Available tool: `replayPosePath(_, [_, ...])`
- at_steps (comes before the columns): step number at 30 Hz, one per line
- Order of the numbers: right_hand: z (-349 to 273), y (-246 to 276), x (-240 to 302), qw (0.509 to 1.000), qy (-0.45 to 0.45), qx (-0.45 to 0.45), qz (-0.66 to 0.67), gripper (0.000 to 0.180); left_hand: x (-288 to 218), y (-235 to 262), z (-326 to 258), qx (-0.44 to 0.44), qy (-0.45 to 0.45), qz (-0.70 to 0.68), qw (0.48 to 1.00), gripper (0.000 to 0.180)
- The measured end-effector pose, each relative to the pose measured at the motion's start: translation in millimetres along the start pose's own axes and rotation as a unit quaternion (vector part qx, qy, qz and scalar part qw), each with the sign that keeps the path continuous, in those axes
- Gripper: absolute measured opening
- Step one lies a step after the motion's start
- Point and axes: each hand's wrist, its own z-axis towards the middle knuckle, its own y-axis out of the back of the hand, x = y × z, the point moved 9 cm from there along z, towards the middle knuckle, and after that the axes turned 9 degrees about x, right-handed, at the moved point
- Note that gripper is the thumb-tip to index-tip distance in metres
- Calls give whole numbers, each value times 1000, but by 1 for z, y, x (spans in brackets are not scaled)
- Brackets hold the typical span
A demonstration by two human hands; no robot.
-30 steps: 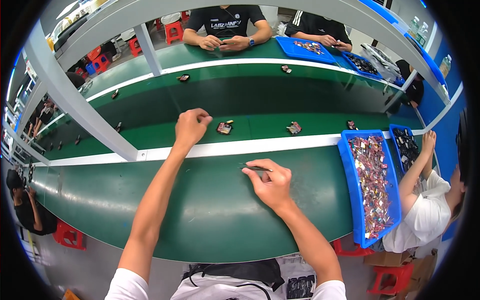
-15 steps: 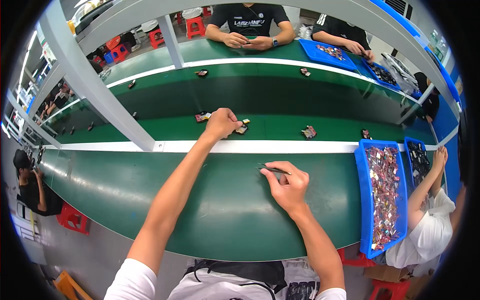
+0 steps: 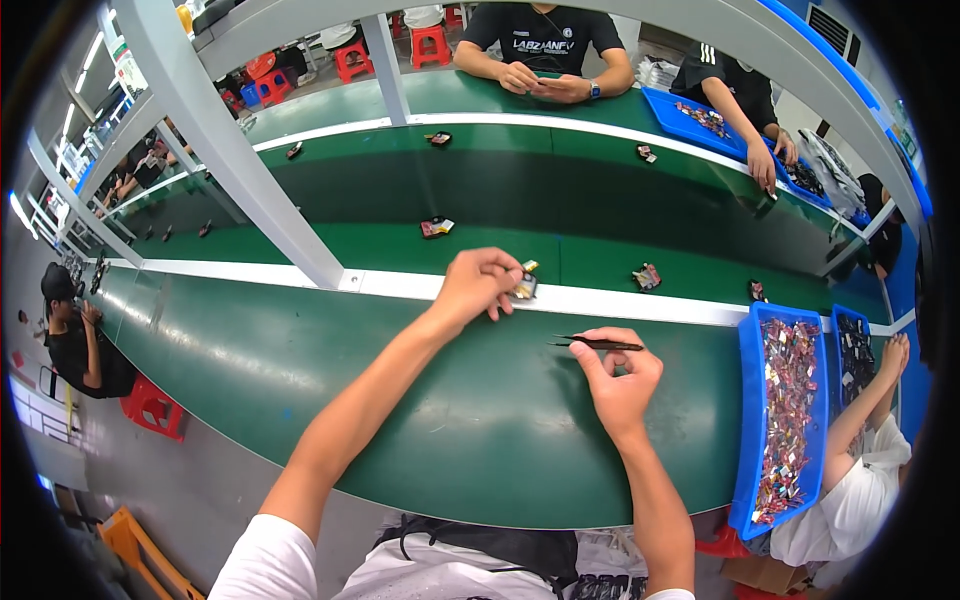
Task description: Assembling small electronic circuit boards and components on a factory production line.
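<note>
My left hand (image 3: 478,284) reaches to the white rail at the belt's near edge. Its fingers pinch a small dark electronic part (image 3: 526,288) with a yellow and white piece on it; the fingers partly cover this part. Black tweezers (image 3: 615,345) rest in my right hand (image 3: 626,378), gripped between thumb and fingers above the green tabletop. Their thin tips point left, towards my left hand, and touch nothing. On the belt beyond lie similar small parts: one with red and yellow (image 3: 436,228) to the far left of my left hand, another (image 3: 647,277) to its right.
A blue tray (image 3: 748,430) full of small red and silver parts stands at the right, beside another blue tray (image 3: 838,318) with dark parts. A grey metal post (image 3: 235,150) rises at the left. Co-workers sit across the belt and at both sides.
My left hand has drawn back from the belt to the white rail, bringing the electronic part along. The tweezers stay in my right hand. Across the belt, a co-worker's arm now reaches forward.
</note>
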Motion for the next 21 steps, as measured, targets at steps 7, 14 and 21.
replayPosePath(7, [-3, -2, -24, 961, -175, 27, 212, 16, 14, -41, -40, 18, -20, -98, 995, 17])
replayPosePath(14, [-5, -8, -15, 991, -98, 35, 84, 14, 13, -54, -46, 32, -80, -73, 994, 18])
replayPosePath(21, [-8, -10, -21, 995, -91, 30, 12, 15, 13, -51, -45, 28, -100, -49, 993, 15])
